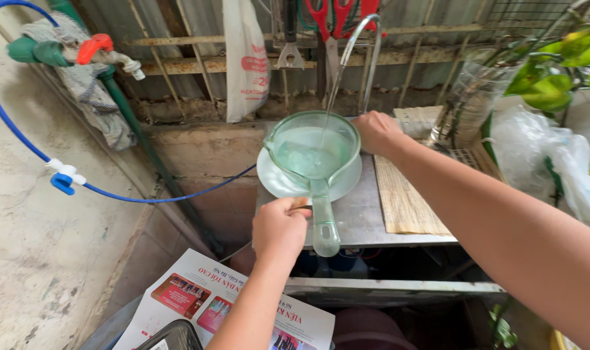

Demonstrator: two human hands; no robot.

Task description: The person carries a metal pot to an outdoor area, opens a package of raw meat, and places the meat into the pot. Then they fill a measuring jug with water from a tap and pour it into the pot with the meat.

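My left hand (281, 225) grips the handle of a pale green see-through plastic scoop (314, 155), held level under a curved metal faucet (363, 45). A thin stream of water (330, 97) falls from the faucet into the scoop, which holds some water. Under the scoop sits a white bowl (275, 180) on a steel counter (360, 214). My right hand (376, 131) reaches past the scoop's right rim to the base of the faucet, fingers closed there; what it grips is hidden.
A blue hose (23, 133) loops along the left concrete wall below a green pipe with a red tap (94, 46). A woven mat (402, 201) lies right of the bowl. Plastic bags and a leafy plant (554, 84) crowd the right. Printed papers (198, 298) lie below.
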